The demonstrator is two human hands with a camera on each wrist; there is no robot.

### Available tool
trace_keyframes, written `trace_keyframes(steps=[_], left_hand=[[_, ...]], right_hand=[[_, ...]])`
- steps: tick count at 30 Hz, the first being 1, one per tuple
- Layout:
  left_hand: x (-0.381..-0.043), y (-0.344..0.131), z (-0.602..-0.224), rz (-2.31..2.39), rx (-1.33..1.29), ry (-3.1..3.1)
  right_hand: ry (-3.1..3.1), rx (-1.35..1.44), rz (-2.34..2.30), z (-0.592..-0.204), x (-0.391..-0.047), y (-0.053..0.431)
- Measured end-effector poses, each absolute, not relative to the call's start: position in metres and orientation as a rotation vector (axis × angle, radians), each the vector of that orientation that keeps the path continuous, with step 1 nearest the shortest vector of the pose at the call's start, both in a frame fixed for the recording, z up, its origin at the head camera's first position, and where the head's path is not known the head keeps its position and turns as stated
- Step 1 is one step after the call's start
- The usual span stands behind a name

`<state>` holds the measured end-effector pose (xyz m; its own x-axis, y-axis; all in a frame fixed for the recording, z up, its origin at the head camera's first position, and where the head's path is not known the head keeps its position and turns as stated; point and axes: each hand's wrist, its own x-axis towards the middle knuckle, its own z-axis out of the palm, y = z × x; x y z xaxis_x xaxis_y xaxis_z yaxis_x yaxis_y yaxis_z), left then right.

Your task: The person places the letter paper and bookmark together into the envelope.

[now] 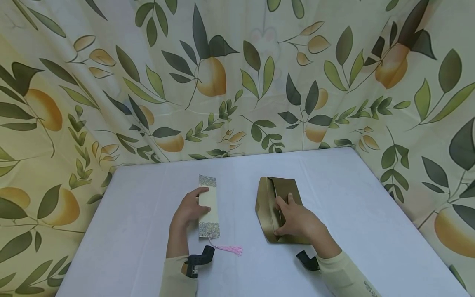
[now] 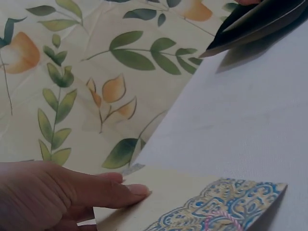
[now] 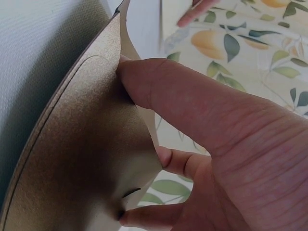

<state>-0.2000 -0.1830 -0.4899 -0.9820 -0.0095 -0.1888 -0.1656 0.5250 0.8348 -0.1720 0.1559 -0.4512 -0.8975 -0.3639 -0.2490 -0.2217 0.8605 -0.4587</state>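
Far L, fruit-and-leaf print fabric [image 1: 55, 148] hangs, running behind the white cloth-covered table [image 1: 137, 214] and round to the R side too. My L hand [image 1: 191, 208], w/ pale sleeve [image 1: 174, 280] and black wrist mount [image 1: 202, 256], grips the L edge of a cream bookmark [image 1: 208, 199]; thumb's on its face, other fingertips partly hidden. Bookmark's L of centre, approx. upright to me, w/ blue-and-gold lace-pattern bands at both ends. Pink tassel [image 1: 231, 250] trails R from its near end, on the cloth. Next, R of centre & well apart from the bookmark, a gold envelope [image 1: 262, 208], pointed flap out to the L. My R hand [image 1: 298, 218] reaches over it, thumb & fingers spread along the edge by the flap, pinching it; can't tell how far in they go.
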Motion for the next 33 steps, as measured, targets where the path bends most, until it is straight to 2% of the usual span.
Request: trace_keyframes(steps=[33], left_hand=[[-0.203,-0.159,-0.478,1.761,-0.016,2.440]], right_hand=[[2.694,-0.420,-0.618,-0.452,-0.172,0.157]])
